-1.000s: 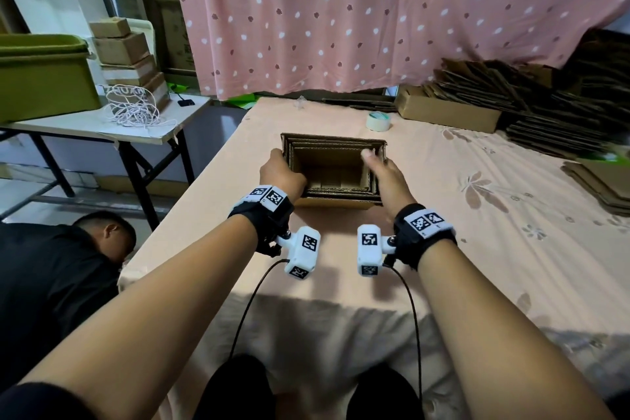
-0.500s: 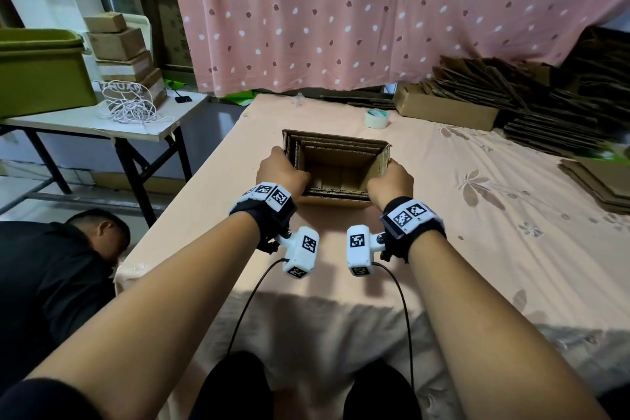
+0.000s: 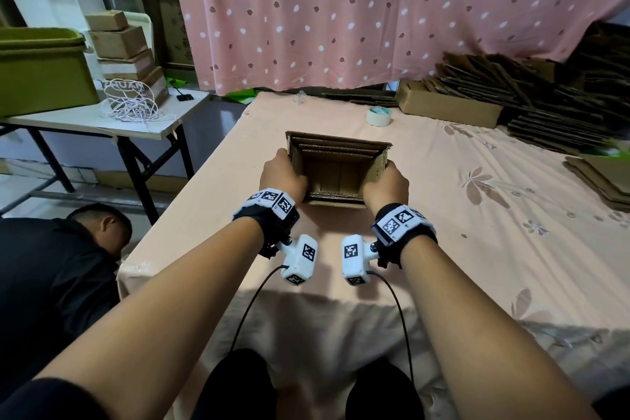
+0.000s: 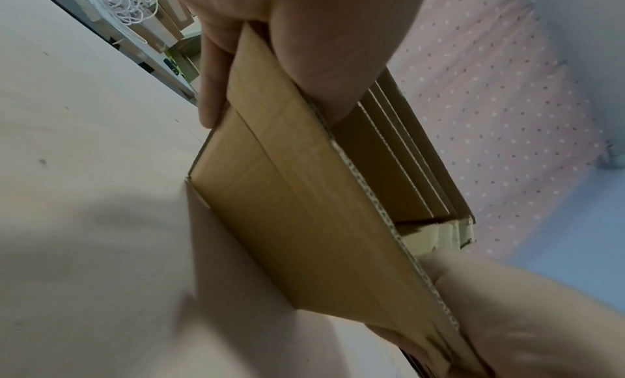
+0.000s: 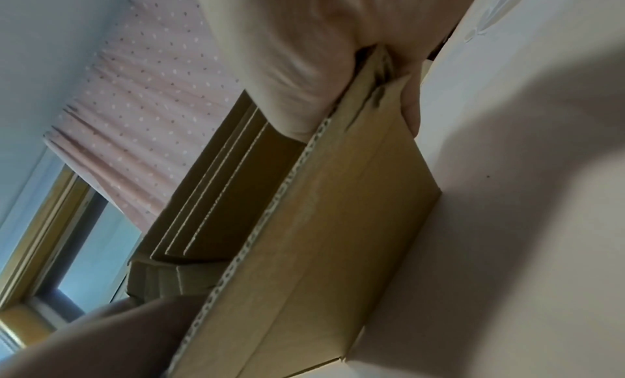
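An open brown cardboard box [image 3: 337, 160] stands on the pink cloth-covered table [image 3: 477, 232], mid-centre in the head view. Its walls are several corrugated layers thick. My left hand [image 3: 284, 177] grips the near left corner, thumb inside the box and fingers down the outer wall [image 4: 209, 95]. My right hand [image 3: 387, 186] grips the near right corner the same way, thumb inside, fingers [image 5: 411, 108] outside. The near wall of the box [image 4: 304, 196] fills the left wrist view; the right wrist view shows this wall [image 5: 321, 250] from the other side.
A tape roll [image 3: 377, 115] lies beyond the box. Flattened cardboard [image 3: 531, 102] and a long carton [image 3: 446, 106] are stacked at the back right, with more sheets [image 3: 600, 177] at the right edge. A side table [image 3: 102, 119] with a green tub and cord stands left. A person [image 3: 51, 269] crouches below it.
My right hand slid from the inner right wall to the near right corner and closed round it. The left hand stayed on its corner. The box barely moved.
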`<state>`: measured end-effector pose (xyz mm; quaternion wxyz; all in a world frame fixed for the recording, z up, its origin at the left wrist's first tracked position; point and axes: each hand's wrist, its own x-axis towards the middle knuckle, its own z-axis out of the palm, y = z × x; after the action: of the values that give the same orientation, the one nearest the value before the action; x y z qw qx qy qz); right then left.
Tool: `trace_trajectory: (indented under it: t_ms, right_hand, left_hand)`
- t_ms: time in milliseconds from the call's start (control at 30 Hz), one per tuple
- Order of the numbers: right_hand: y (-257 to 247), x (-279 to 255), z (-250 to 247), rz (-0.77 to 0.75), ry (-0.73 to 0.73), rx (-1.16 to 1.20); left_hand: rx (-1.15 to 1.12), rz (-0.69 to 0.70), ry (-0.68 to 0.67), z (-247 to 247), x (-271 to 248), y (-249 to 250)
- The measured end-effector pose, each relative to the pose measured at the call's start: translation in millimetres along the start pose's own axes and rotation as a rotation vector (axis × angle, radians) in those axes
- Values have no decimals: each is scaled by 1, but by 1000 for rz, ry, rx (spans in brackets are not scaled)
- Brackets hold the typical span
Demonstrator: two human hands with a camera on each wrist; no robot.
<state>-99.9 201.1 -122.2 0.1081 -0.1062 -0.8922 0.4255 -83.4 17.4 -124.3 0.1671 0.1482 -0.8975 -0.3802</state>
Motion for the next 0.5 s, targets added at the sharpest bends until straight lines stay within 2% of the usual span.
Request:
trace_trajectory:
  t_ms: [300, 400, 500]
  right_hand:
    - [-1, 1, -1, -4, -2, 2]
    - [-8, 4, -11, 18, -100, 66]
    - [-27, 17, -31, 105, -218, 194]
  left_hand:
    - [-17, -18, -14, 0, 4, 1]
    - [-39, -70, -55, -13, 10, 9]
    - [-124, -106, -131, -36, 20, 28]
